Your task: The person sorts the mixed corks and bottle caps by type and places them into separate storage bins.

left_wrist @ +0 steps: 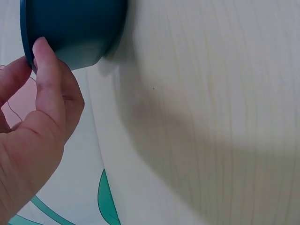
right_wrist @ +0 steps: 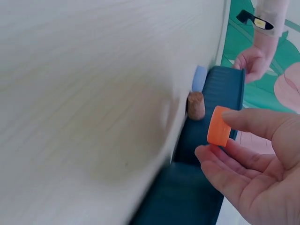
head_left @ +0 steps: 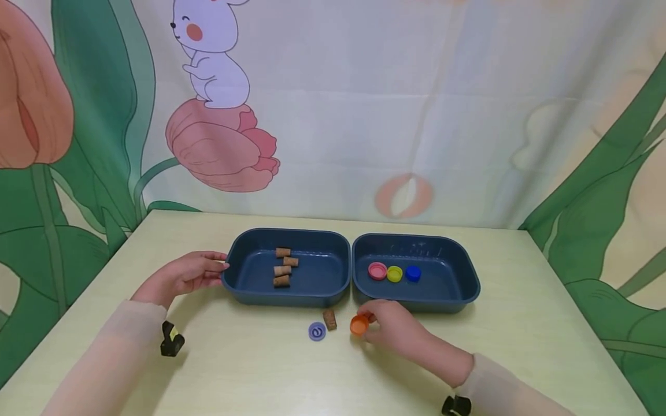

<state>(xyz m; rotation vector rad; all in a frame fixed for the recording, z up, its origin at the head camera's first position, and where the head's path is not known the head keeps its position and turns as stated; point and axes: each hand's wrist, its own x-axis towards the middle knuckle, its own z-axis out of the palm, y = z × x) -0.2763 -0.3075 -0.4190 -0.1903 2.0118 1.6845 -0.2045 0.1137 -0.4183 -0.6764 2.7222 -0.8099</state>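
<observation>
My right hand (head_left: 398, 329) pinches an orange bottle cap (head_left: 359, 325) between thumb and fingers, just in front of the right dark blue tray (head_left: 416, 303). The right wrist view shows the cap (right_wrist: 219, 126) edge-on. At the left end of the other dark blue tray (head_left: 291, 299), my left hand (head_left: 189, 274) holds the rim between thumb and fingers, as the left wrist view shows. On the table a cork (head_left: 330, 319) and a purple cap (head_left: 317, 331) lie left of the orange cap. Several corks (head_left: 282, 270) lie in the left tray.
Inside the right tray sit a pink cap (head_left: 377, 271), a yellow cap (head_left: 395, 274) and a blue cap (head_left: 413, 273). Both trays stand side by side on the pale wooden table (head_left: 250, 358). Behind it hangs a printed curtain (head_left: 333, 115).
</observation>
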